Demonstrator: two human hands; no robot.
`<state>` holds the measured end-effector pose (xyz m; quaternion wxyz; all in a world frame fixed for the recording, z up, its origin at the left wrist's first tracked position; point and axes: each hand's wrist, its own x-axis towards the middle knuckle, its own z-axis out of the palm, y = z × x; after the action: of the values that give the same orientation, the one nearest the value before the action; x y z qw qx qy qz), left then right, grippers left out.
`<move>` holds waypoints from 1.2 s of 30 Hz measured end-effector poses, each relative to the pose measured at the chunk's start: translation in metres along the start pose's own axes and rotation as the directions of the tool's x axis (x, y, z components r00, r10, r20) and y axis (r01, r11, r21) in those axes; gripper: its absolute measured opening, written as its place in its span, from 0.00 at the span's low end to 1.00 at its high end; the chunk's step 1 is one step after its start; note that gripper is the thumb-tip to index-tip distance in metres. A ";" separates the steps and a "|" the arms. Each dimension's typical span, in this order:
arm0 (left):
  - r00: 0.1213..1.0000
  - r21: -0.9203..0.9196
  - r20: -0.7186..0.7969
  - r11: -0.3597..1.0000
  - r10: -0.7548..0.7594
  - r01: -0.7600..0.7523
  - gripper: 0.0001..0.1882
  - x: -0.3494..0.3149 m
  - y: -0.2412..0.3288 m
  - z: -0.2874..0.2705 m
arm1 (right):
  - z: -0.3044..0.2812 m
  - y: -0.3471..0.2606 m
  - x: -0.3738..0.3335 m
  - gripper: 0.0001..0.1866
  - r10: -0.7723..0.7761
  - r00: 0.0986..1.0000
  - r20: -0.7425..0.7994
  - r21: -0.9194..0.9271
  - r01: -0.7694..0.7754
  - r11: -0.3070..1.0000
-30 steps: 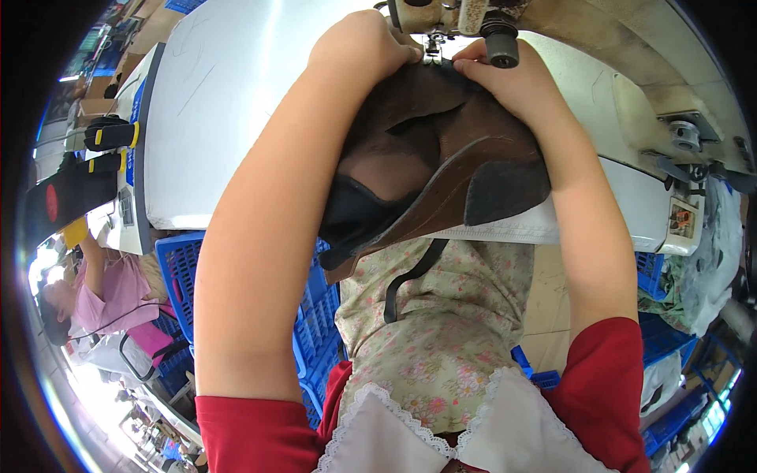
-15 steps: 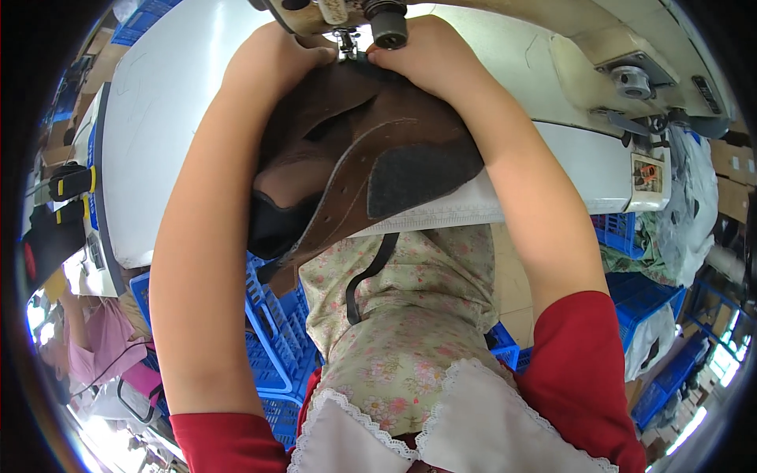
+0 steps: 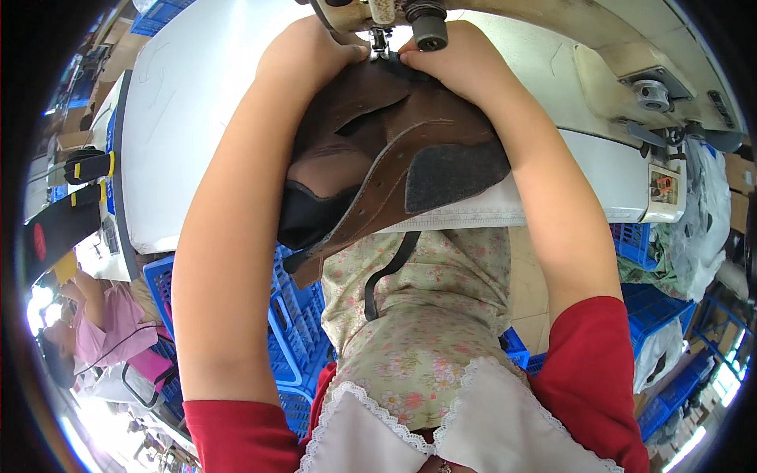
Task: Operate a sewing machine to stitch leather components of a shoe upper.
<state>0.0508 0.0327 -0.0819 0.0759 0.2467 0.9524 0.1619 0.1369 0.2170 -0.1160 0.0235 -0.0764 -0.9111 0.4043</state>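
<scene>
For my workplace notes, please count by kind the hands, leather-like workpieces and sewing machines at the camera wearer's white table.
Bare hands (left hand, right hand): 2
Brown-and-black, leather-like, folded workpiece: 1
Cream-coloured metal sewing machine: 1
Total: 4

Short deep-red fabric sleeves point(image 3: 587, 370); a broad, pointed white cloth collar point(image 3: 505, 418) edged with scalloped lace point(image 3: 448, 408); a pale-green, pink-flowered cloth garment point(image 3: 410, 347).

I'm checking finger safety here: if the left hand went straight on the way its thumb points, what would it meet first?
Most likely the metal presser foot: the left hand has its thumb tip just to the left of it, though height and depth are hard to judge from this view.
</scene>
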 end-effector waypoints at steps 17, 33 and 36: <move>0.955 -0.028 0.288 0.997 0.077 -0.073 0.33 -0.011 0.000 -0.021 | 0.004 -0.002 -0.009 0.11 -0.028 0.997 -0.077 -0.113 0.019 0.993; 0.985 0.250 0.170 0.968 -0.035 -0.009 0.48 -0.022 0.012 -0.018 | 0.008 -0.010 -0.018 0.11 -0.112 0.987 -0.118 -0.120 0.098 0.988; 0.978 0.131 0.205 0.991 -0.049 0.022 0.46 -0.017 0.002 -0.017 | 0.009 -0.009 -0.020 0.06 -0.266 0.937 -0.226 -0.238 0.211 0.948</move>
<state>0.0627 0.0219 -0.0642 0.1619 0.2496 0.9520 0.0723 0.1548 0.2010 -0.1153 0.1813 -0.0183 -0.9406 0.2866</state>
